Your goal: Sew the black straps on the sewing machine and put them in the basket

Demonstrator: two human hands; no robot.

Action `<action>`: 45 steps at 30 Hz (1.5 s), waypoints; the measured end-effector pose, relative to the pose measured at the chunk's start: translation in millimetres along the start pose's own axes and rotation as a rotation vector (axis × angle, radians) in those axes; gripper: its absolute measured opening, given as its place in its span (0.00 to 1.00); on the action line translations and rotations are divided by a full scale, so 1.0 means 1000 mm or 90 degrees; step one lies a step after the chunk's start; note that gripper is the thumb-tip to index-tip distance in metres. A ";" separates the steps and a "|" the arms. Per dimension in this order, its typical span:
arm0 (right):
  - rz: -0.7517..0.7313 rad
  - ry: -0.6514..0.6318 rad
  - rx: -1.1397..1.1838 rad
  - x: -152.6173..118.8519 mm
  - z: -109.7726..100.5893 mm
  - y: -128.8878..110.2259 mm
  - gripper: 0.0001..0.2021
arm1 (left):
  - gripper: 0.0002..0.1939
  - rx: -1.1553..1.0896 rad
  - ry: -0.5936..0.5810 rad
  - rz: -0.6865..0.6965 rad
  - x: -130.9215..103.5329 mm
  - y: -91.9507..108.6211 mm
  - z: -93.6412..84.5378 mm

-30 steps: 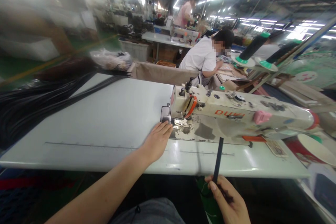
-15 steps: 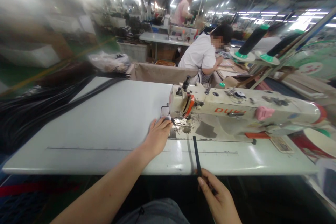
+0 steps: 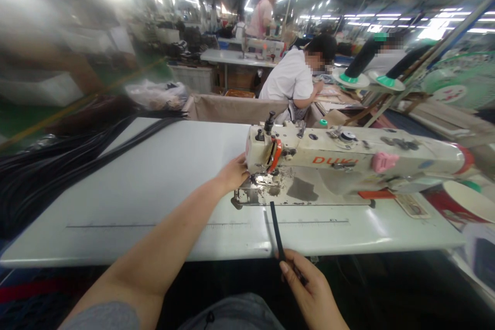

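Observation:
My left hand (image 3: 233,174) reaches to the needle end of a white sewing machine (image 3: 305,152), beside the presser-foot area. Its fingers are mostly hidden behind the machine head, so what they touch does not show. Below the table's front edge, my right hand (image 3: 307,281) is closed, pinching a narrow black strap (image 3: 276,229) between thumb and fingers. The strap's free end points up over the table towards the metal needle plate (image 3: 266,179), apart from it.
Long black strips (image 3: 77,165) lie bundled across the table's left side. A ruler scale (image 3: 135,226) runs along the white tabletop (image 3: 162,165). Black thread cones (image 3: 361,62) stand at the back right. Behind a fabric-lined bin (image 3: 228,109), a person in white (image 3: 288,75) bends over work.
My left hand has moved from the table in front of the needle to further back, behind the machine head. The strap in my right hand has shifted slightly left, with the view shifting too.

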State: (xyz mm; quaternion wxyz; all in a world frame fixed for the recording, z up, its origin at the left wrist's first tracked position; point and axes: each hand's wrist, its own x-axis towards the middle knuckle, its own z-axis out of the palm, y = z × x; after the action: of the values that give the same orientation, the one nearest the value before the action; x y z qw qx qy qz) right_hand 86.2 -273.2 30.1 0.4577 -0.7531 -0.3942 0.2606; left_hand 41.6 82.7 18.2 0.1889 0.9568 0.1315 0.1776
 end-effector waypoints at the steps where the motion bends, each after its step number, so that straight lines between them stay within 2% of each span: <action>1: 0.000 -0.008 0.004 -0.001 0.001 0.001 0.21 | 0.15 0.010 0.000 0.011 0.003 0.000 0.000; 6: -0.001 0.003 0.001 -0.002 0.003 0.003 0.19 | 0.18 0.044 0.032 0.030 0.001 0.007 0.002; 11: -0.029 0.041 -0.035 0.003 -0.006 0.007 0.17 | 0.15 0.030 0.012 -0.008 -0.007 0.000 -0.001; 16: -0.058 0.097 -0.109 0.019 -0.020 0.010 0.17 | 0.10 0.002 0.002 0.020 -0.009 -0.008 -0.007; 21: -0.015 0.110 -0.123 0.038 -0.023 0.015 0.18 | 0.06 0.018 0.037 0.031 -0.011 0.000 -0.014; 27: 0.016 0.111 -0.092 0.046 -0.023 0.016 0.20 | 0.04 0.013 0.058 -0.085 -0.028 0.015 -0.014; 36: 0.016 0.101 -0.075 0.047 -0.025 0.010 0.20 | 0.05 -0.086 0.050 -0.161 -0.031 0.025 -0.011; 40: 0.022 0.094 -0.071 0.047 -0.025 0.009 0.20 | 0.05 -0.078 0.030 -0.238 -0.039 0.041 -0.010; 45: 0.036 0.089 -0.063 0.048 -0.024 0.010 0.21 | 0.06 -0.067 0.041 -0.296 -0.051 0.070 -0.001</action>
State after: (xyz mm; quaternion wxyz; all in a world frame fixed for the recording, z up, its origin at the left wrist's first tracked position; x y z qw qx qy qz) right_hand 134.0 -247.4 30.6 0.4389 -0.8020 -0.3524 0.2001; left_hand 8.0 4.1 32.5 0.2703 0.8833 0.3449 0.1667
